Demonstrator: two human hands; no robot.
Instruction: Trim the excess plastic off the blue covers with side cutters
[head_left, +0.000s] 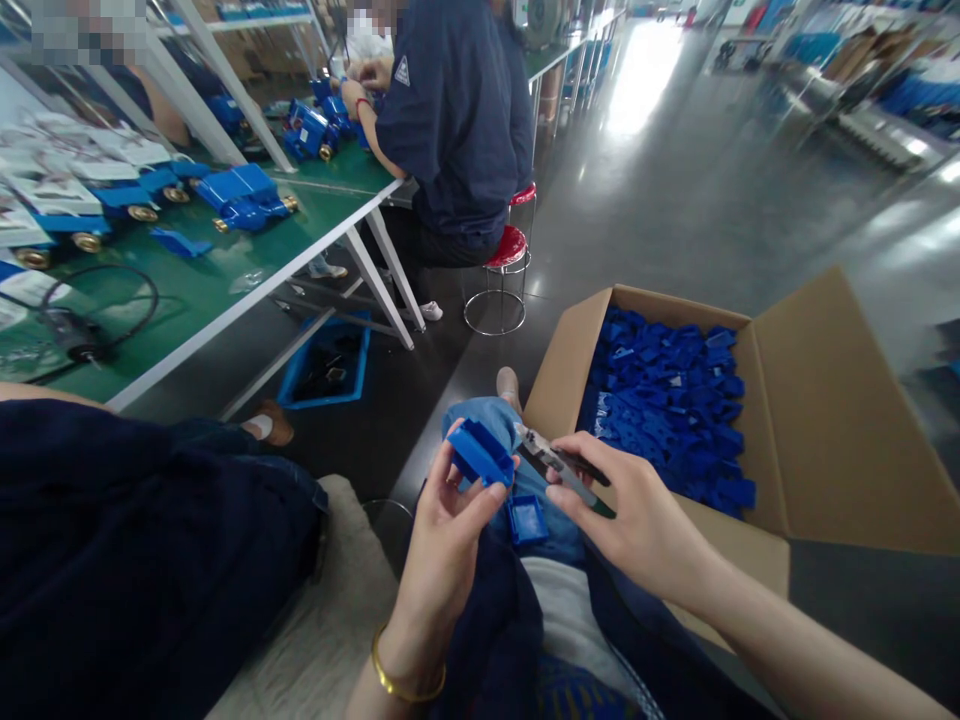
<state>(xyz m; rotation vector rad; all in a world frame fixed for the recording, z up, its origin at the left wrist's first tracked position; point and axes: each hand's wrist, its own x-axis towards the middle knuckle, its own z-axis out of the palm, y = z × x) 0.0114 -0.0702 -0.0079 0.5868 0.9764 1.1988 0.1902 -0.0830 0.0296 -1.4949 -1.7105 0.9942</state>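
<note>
My left hand (450, 515) grips a blue plastic part (480, 452) by its ends, fingers wrapped around it above my lap. In my right hand (626, 500) is a pair of cutting pliers (555, 462), the jaws pointing up and left at the blue part's right side. Whether the jaws touch the part, I cannot tell. On my thigh below the hands lies a second blue part, shaped like a small square tray (527, 520). A cardboard box (847, 430) stands open to the right, filled with many similar blue parts (660, 400).
At the left is a green-topped workbench (247, 265) with blue valve-like units (244, 195) and a corded tool (71, 335). A blue bin (324, 385) sits beneath it. A co-worker (457, 120) sits ahead on a red stool (506, 248). Another person's dark sleeve (135, 540) is close at my left.
</note>
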